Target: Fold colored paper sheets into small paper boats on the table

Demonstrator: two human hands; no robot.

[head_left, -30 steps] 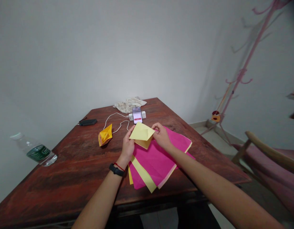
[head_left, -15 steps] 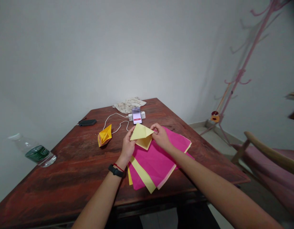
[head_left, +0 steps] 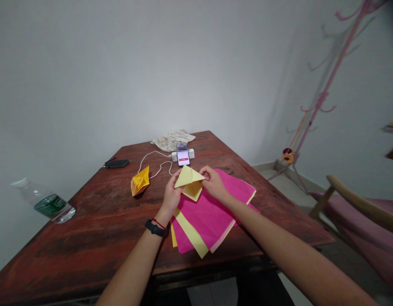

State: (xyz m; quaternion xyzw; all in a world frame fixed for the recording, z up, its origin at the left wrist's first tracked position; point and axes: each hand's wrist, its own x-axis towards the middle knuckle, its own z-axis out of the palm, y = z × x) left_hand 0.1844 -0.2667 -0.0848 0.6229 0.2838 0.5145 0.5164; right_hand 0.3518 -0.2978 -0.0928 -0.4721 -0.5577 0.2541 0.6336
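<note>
Both my hands hold a pale yellow folded paper [head_left: 190, 182] just above a fanned stack of pink and yellow sheets [head_left: 212, 214] on the dark red wooden table [head_left: 97, 229]. My left hand [head_left: 171, 194] pinches the paper's left side. My right hand [head_left: 214, 183] pinches its right corner. The paper forms a triangular flap on top with a second layer hanging below. A finished orange folded paper shape [head_left: 140, 180] lies to the left of my hands.
A phone [head_left: 183, 154] stands on a white holder with a white cable [head_left: 155, 163] beyond my hands. A dark flat device [head_left: 117, 163], a crumpled cloth [head_left: 172, 139] and a lying water bottle [head_left: 46, 203] are further off. A wooden chair [head_left: 362, 216] stands right.
The top flap of the yellow paper has been pressed narrower and flatter, and my right hand has shifted slightly left along the paper's corner.
</note>
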